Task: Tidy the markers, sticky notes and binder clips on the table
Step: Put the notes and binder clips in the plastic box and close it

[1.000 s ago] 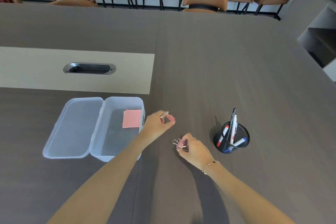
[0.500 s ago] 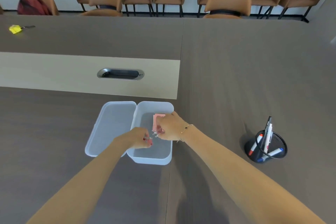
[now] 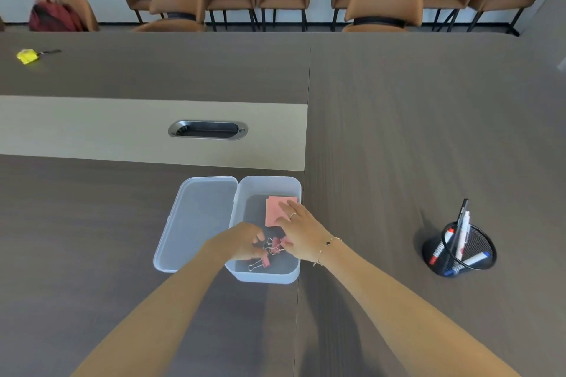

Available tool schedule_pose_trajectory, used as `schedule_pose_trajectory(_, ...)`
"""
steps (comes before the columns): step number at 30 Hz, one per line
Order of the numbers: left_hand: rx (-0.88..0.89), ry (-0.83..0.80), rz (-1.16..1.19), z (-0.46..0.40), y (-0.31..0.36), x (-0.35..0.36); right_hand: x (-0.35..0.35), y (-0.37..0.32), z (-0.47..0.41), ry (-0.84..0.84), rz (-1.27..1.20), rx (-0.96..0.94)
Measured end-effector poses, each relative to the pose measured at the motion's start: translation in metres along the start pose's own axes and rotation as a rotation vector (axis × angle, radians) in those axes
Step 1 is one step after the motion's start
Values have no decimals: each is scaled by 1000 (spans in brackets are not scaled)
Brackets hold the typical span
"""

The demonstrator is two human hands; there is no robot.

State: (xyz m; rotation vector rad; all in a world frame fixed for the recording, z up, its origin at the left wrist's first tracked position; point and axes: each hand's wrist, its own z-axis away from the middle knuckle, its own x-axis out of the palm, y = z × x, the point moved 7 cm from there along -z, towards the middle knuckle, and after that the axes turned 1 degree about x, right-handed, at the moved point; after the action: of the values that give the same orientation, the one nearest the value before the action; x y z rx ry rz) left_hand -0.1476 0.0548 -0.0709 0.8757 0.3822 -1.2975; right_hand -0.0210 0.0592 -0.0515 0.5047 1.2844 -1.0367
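Observation:
A clear plastic box stands on the table with its lid lying open to its left. Pink sticky notes lie in the far end of the box. One pink binder clip rests on the box floor near the front wall, and more pink clips sit between my hands. My left hand is inside the box, its curled fingertips at the clips' wire handles. My right hand hovers over the box with fingers spread, thumb beside a clip. Markers stand in a black mesh cup to the right.
A metal cable port sits in the pale strip of the table beyond the box. A yellow item lies at the far left. Brown chairs line the far side, one with a red bag.
Both hands carried pink binder clips from the table beside the cup leftward into the box. A clip now lies loose on the box floor and my right fingers have spread.

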Motion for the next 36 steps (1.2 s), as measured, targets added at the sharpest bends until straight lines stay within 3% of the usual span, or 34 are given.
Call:
schedule_pose_trajectory(3,37,317,278,8,0,-41,-18,12,12,123,-342,146)
schedule_pose_trajectory(6,-130,832,353,36,-36,-84,-17,24,27,94,-982,456)
schedule_pose_trajectory(8,-320,957,354,50,-70,-86,-1,24,30,7,-1273,602)
schedule_pose_trajectory(11,-631,747,479,45,-123,-65,28,28,29,-65,-1394,698)
schedule_pose_trajectory(13,-716,534,656,35,-152,-51,38,31,30,-73,-1368,700)
schedule_pose_trajectory(16,-602,305,961,24,-172,-44,37,30,33,-11,-1269,647)
schedule_pose_trajectory(18,-583,307,994,26,-177,-53,37,33,32,37,-1238,630)
schedule_pose_trajectory(22,-516,513,951,40,-172,-92,29,35,28,69,-1127,593)
schedule_pose_trajectory(26,-392,398,1107,47,-146,-119,18,42,29,70,-1079,617)
schedule_pose_trajectory(33,-58,15,979,27,-55,-111,16,55,33,108,-1144,662)
schedule_pose_trajectory(36,-43,65,888,14,-25,-90,9,53,41,119,-1367,729)
